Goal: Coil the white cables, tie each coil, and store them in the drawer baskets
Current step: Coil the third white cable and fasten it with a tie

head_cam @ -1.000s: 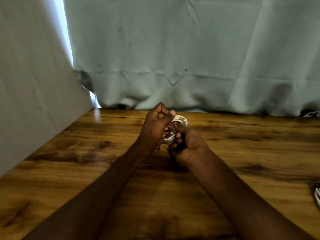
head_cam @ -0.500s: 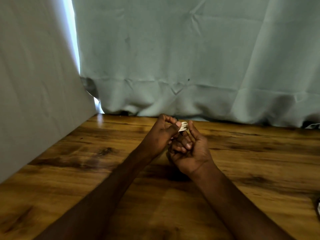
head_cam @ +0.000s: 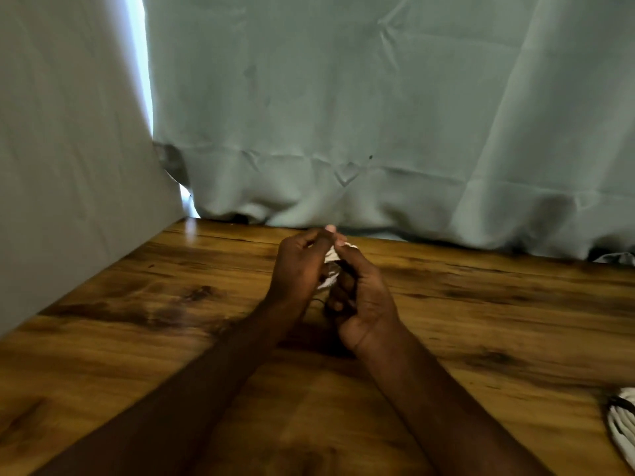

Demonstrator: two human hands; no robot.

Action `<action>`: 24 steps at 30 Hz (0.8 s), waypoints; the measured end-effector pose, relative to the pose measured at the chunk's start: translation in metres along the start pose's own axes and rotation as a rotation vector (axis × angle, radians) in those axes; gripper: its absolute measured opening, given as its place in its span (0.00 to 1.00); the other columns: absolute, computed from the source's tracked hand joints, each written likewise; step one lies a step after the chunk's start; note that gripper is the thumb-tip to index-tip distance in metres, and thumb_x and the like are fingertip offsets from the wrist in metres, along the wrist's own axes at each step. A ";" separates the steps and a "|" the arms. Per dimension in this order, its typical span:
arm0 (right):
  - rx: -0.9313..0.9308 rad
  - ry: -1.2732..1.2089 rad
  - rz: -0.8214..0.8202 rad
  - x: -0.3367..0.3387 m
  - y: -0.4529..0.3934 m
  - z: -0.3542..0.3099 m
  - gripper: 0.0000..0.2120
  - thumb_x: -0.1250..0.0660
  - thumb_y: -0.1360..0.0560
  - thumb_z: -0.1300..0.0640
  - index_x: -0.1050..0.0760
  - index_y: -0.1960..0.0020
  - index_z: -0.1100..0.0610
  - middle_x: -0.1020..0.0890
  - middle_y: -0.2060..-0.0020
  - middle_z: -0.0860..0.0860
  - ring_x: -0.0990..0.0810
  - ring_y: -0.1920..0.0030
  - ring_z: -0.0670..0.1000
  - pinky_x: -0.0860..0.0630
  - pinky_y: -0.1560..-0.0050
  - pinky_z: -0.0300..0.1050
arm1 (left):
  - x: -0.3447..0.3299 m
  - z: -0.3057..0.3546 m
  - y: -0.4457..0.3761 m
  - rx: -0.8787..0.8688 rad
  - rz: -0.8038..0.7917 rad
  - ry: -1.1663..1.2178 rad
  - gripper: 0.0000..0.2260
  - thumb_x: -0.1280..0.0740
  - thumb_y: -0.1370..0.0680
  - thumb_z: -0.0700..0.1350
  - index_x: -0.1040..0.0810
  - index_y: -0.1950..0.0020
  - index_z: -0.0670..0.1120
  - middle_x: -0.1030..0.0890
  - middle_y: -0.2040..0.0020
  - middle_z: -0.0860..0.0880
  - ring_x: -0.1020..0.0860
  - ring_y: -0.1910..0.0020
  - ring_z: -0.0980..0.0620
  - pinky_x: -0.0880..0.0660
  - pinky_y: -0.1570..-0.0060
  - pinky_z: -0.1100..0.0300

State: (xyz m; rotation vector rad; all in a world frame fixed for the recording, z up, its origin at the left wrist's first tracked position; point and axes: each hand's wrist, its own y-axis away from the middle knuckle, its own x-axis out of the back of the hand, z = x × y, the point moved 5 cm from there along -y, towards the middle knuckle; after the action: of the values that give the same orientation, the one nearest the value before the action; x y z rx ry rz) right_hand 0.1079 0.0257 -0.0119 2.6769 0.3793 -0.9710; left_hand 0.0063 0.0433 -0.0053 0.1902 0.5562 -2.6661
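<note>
The grey curtain (head_cam: 378,115) hangs at twelve o'clock behind the worktop (head_cam: 137,338). Since a second ago, the left hand (head_cam: 297,273) and right hand (head_cam: 364,297) have bunched tighter, fingers clamped round the white cable coil (head_cam: 331,266); tying seems underway. Another coil (head_cam: 622,427) waits at four o'clock.

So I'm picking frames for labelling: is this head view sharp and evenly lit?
Head view: hands and coil motion-blurred; bright light leaks through the curtain gap; glare patch on the table; wide-angle bending at edges.
</note>
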 end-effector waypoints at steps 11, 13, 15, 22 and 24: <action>0.435 0.655 -0.086 -0.001 -0.006 -0.024 0.05 0.29 0.21 0.62 0.16 0.50 0.64 0.22 0.74 0.52 0.25 0.74 0.47 0.23 0.64 0.43 | 0.071 -0.011 -0.034 -0.012 0.207 0.017 0.12 0.39 0.15 0.40 0.20 0.55 0.41 0.18 0.63 0.43 0.18 0.67 0.50 0.21 0.67 0.60; 0.417 0.604 -0.195 -0.010 0.000 -0.026 0.07 0.29 0.21 0.62 0.17 0.48 0.65 0.18 0.70 0.55 0.22 0.71 0.49 0.21 0.63 0.42 | 0.072 -0.014 -0.037 0.000 0.212 0.017 0.13 0.40 0.15 0.40 0.20 0.55 0.41 0.18 0.62 0.43 0.18 0.67 0.50 0.21 0.68 0.60; 0.446 0.620 -0.274 -0.016 0.006 -0.027 0.07 0.29 0.21 0.61 0.16 0.47 0.64 0.14 0.64 0.56 0.19 0.67 0.50 0.20 0.63 0.40 | 0.070 -0.015 -0.038 0.001 0.209 0.011 0.12 0.41 0.15 0.39 0.20 0.52 0.38 0.18 0.62 0.43 0.18 0.68 0.53 0.23 0.70 0.62; 0.542 0.681 -0.491 -0.021 0.015 -0.039 0.09 0.30 0.23 0.58 0.15 0.49 0.64 0.11 0.50 0.55 0.15 0.53 0.50 0.22 0.63 0.39 | 0.076 -0.019 -0.043 0.023 0.221 -0.018 0.11 0.40 0.16 0.38 0.19 0.49 0.35 0.16 0.57 0.38 0.17 0.62 0.47 0.22 0.68 0.60; 0.558 0.639 -0.473 -0.019 0.015 -0.041 0.10 0.33 0.21 0.58 0.16 0.49 0.63 0.12 0.53 0.55 0.16 0.55 0.50 0.23 0.65 0.40 | 0.076 -0.019 -0.042 0.045 0.219 -0.006 0.11 0.39 0.16 0.38 0.18 0.53 0.38 0.16 0.59 0.40 0.17 0.64 0.47 0.22 0.69 0.60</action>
State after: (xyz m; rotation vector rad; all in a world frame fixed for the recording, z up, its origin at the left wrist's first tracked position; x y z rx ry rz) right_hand 0.1225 0.0227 0.0336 3.4735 1.0392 -0.2926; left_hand -0.0789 0.0588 -0.0237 0.2420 0.4462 -2.4670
